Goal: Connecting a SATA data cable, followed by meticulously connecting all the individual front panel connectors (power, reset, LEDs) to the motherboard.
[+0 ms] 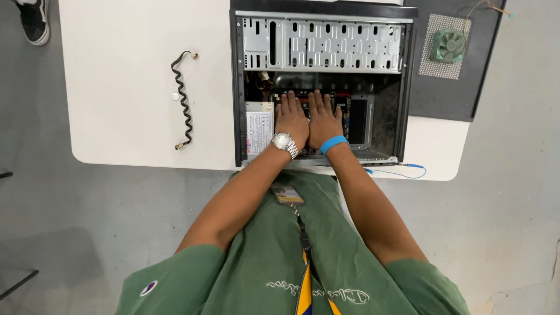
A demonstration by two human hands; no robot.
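Pressing both palms flat inside the open computer case (322,35), I have nothing gripped.

My left hand (291,118) and right hand (324,119) lie side by side, thumbs nearly touching, fingers stretched out and released on the circuit board (344,112) at the bottom of the case. Beyond my fingertips runs the perforated metal drive bay (324,45); just left of my left fingers sits the grey power supply (259,124). A metal watch (284,142) rings my left wrist, a blue strap (333,143) my right, its blue cord (402,170) trailing off behind my right fingers. Well left of my fingers, a twisted black cable (182,99) lies on the white table (122,81); far right of them, a green fan (449,45) rests on a dark mat (449,93).
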